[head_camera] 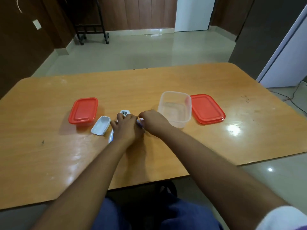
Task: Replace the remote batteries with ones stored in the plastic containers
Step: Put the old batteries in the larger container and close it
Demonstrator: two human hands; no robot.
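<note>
A white remote [125,112] lies on the wooden table [49,155], mostly hidden under my left hand [127,128], which presses down on it. Its open battery end shows past my fingers. My right hand [153,122] is beside it, fingers pinched on a small battery [141,120] at the remote's side. The white battery cover [101,125] lies face up to the left. A closed plastic container with a red lid [83,110] stands further left. An open clear container [175,108] stands to the right and looks empty, with its red lid [206,109] next to it.
The table's near edge runs just in front of my lap. Beyond the far edge is tiled floor, a black wheeled stand [90,33] and wooden cabinets. Cables [294,95] trail on the floor at the right.
</note>
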